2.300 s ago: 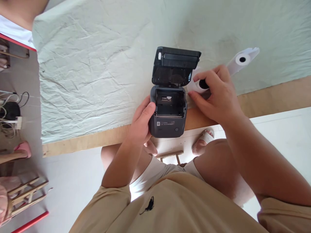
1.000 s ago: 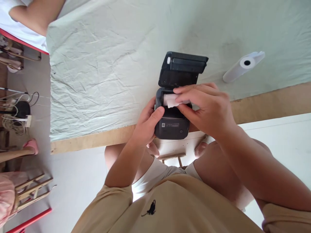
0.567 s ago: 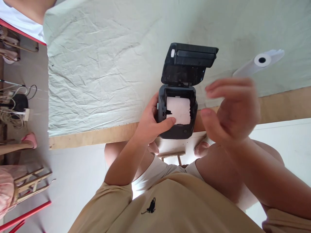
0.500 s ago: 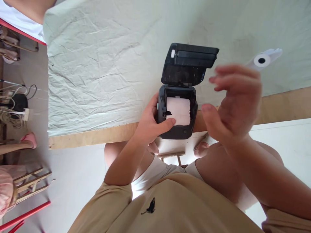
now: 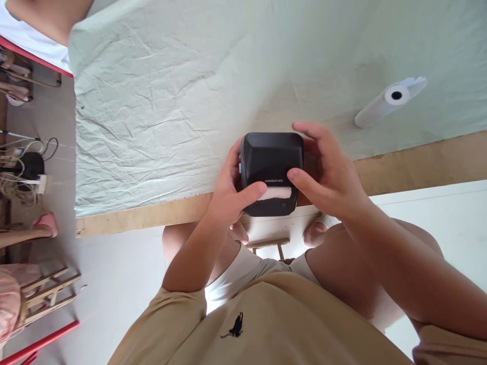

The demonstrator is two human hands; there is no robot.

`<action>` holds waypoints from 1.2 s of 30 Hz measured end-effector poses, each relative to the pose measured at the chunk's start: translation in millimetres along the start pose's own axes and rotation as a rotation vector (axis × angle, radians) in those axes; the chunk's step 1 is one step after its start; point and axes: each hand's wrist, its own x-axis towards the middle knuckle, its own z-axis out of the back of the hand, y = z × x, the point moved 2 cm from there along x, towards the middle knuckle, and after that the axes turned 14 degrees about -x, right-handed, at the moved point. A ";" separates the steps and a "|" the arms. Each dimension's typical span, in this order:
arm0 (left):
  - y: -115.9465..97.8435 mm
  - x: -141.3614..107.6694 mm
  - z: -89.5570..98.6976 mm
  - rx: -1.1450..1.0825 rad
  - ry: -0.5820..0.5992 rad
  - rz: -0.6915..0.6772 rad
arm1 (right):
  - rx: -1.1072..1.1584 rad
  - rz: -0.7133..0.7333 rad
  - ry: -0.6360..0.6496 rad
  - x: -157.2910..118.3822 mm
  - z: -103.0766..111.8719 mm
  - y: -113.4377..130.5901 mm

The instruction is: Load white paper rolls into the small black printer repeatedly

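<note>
Centre frame, our left hand [image 5: 230, 187] grips the printer [image 5: 272, 172]; our right hand [image 5: 329, 170], half-spread, touches its lowered lid [image 5: 271, 152]. We judge this lid-closing; the next move calls for even pressure.

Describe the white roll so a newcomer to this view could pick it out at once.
Start with the pale green cloth covering the table. On it, beyond the right hand and further right, is the white roll. Unlike the white strip on the black device, it is a cylinder with a dark hole in its end and a loose flap.
</note>
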 end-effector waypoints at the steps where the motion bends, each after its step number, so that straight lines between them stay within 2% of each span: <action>1: 0.1 0.7 -1.5 -0.007 -0.014 0.017 | 0.018 -0.029 0.058 0.0 -2.3 -3.6; 3: 0.1 2.2 -4.1 -0.004 -0.052 0.062 | 0.060 -0.055 0.132 0.8 -3.5 -6.1; 6: -0.9 3.7 -4.9 -0.009 -0.071 0.098 | 0.125 -0.081 0.166 2.7 -0.6 -2.4; 10: -2.0 3.0 -1.9 -0.027 -0.006 0.078 | 0.094 -0.105 0.124 2.8 -0.5 -0.6; 14: -2.4 3.8 -4.2 -0.035 -0.017 0.017 | 0.115 -0.073 0.113 1.8 -6.5 -7.3; 17: -1.3 7.3 -9.5 -0.074 -0.072 -0.002 | 0.080 -0.066 0.115 1.4 -8.7 -11.3; 22: 4.3 12.3 -10.7 -0.143 -0.195 0.067 | 0.003 0.004 0.008 -0.8 -5.7 -10.7; 29: 5.3 11.1 -7.5 -0.180 -0.285 0.050 | 0.088 -0.001 -0.008 2.3 6.2 -4.2; 32: 6.2 12.1 -7.6 -0.192 -0.235 0.063 | 0.093 -0.016 -0.085 5.6 10.8 6.3; 36: 6.7 12.8 -8.7 -0.168 -0.099 0.051 | 0.087 -0.057 -0.360 11.8 15.2 20.5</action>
